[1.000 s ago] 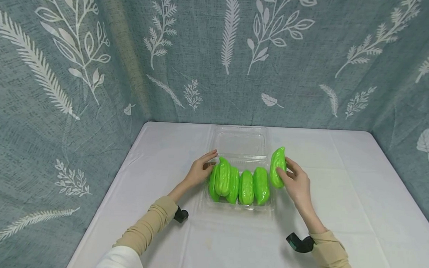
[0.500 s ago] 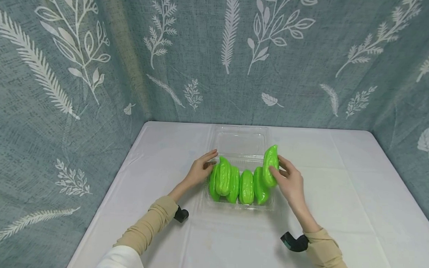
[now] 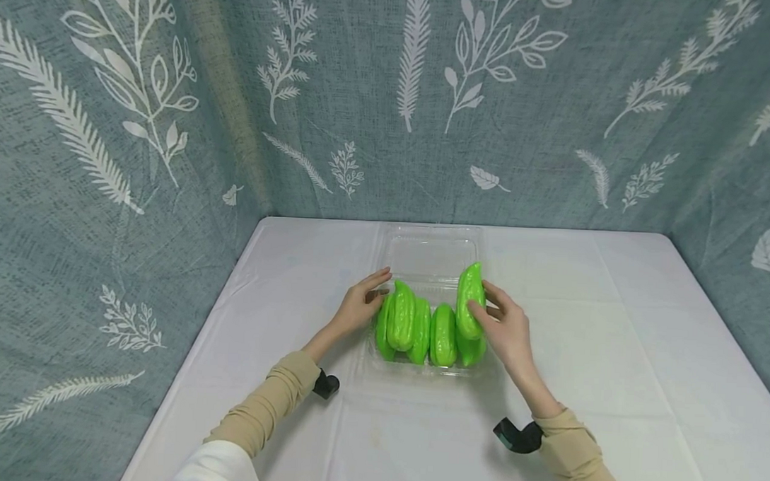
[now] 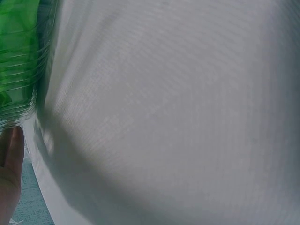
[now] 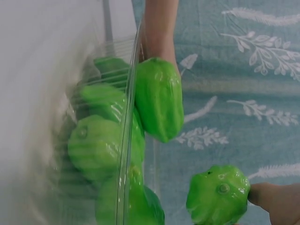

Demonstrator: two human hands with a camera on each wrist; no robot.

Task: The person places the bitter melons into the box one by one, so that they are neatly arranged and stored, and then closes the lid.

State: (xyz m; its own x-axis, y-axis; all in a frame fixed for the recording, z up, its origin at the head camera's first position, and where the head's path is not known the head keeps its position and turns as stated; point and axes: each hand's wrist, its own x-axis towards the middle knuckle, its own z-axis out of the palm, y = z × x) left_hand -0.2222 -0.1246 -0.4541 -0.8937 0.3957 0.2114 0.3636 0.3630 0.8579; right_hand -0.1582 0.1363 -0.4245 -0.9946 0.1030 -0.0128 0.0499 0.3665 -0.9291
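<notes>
A clear plastic clamshell tray sits on the white table, its lid folded open behind it. Several bright green ridged gourds lie side by side in the tray. My right hand grips one more green gourd and holds it upright over the tray's right end, above the gourd lying there. That held gourd shows in the right wrist view beside the tray's clear wall. My left hand rests with straight fingers against the tray's left side, next to the stacked gourd.
The white tablecloth spreads wide on both sides of the tray. A blue-grey curtain with white leaf prints closes in the back and both sides. The left wrist view shows mostly cloth and a green edge.
My right hand has carried its gourd leftwards, from beside the tray's right edge to above the rightmost gourd in the tray. The left hand has stayed still.
</notes>
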